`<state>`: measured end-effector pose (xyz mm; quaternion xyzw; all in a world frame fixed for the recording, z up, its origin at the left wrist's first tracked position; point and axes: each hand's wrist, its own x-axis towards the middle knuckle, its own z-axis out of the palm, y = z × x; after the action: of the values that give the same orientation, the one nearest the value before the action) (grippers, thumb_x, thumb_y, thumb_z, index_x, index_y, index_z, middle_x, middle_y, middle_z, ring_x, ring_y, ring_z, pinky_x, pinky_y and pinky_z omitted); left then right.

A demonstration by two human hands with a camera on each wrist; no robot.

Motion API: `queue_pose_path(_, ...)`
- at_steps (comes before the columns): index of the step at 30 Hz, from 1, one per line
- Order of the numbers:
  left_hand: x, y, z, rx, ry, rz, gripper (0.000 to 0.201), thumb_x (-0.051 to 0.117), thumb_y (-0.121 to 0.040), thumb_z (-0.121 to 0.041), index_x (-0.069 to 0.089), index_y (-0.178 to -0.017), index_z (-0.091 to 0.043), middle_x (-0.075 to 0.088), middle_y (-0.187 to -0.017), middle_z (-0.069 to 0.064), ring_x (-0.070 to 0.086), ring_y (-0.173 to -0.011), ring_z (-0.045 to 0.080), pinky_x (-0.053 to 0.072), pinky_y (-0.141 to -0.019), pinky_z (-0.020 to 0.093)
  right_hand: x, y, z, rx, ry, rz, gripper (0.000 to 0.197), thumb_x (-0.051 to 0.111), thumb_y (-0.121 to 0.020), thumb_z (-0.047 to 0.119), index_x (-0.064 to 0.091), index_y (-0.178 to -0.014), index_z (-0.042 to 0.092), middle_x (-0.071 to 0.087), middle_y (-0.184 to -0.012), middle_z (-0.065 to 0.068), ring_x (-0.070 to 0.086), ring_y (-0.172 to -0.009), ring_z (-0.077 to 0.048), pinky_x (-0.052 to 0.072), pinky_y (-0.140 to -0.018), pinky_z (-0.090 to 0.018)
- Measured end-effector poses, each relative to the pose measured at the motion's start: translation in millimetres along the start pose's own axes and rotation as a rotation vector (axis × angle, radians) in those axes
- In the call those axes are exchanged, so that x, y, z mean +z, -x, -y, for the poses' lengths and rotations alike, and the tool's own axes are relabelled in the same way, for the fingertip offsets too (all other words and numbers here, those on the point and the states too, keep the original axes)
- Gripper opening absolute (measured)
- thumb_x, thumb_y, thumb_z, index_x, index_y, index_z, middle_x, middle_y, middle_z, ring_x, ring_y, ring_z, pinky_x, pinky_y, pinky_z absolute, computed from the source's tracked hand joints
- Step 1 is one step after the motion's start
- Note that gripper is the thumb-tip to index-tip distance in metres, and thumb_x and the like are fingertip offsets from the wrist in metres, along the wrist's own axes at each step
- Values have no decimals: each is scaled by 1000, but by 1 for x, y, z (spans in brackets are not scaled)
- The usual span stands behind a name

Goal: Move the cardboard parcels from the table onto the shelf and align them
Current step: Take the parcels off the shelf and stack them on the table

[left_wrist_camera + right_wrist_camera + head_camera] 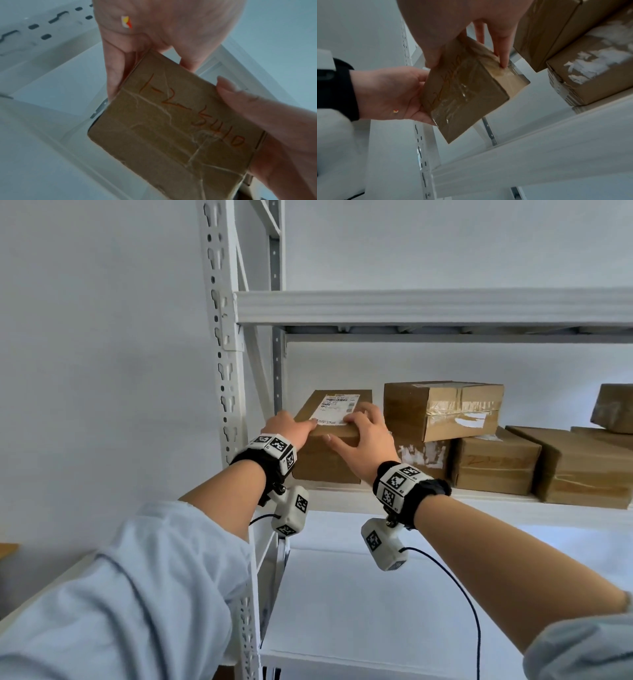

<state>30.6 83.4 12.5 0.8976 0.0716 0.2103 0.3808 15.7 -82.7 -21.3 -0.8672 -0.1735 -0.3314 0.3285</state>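
Cardboard fills my view: I am holding a labelled parcel [329, 436] between both hands at the left end of the shelf [496, 511]. My left hand [291, 428] is wrapping round the parcel's left side, thumb lying along its top edge by the white shipping label [337, 409]. My right hand [364, 441] is gripping the parcel's right front corner, fingers curling over the top and thumb pressing on the front face. From the wrist views the parcel [173, 121] is looking tilted, with orange handwriting [193, 112] on its taped face; whether its base is resting on the shelf I cannot tell.

Just right of the parcel, a taped box [442, 409] is sitting on top of a box with torn white label scraps [423, 455]. Further right of the parcel, more cardboard boxes [496, 465] are lining the same shelf. Left of the parcel, the shelf's white slotted upright [224, 354] is rising.
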Motion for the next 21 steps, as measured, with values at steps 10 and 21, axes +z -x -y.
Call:
queue_pose_path(10,-19,52,26,76,217,155,59,75,-81,-38,40,-120,-11,56,-114,8,57,-95,24,44,-75,33,-21,60,44,177,-99,-161,74,77,-80,16,41,-144,19,15,-161,-6,36,-140,-22,33,-109,-25)
queue_pose_path(21,-45,99,82,21,151,123,74,79,-76,-46,32,-124,-15,60,-106,2,63,-94,26,54,-88,42,2,108,89,157,-82,-1,111,82,-65,18,17,-156,27,33,-152,-5,36,-137,-22,38,-113,-41)
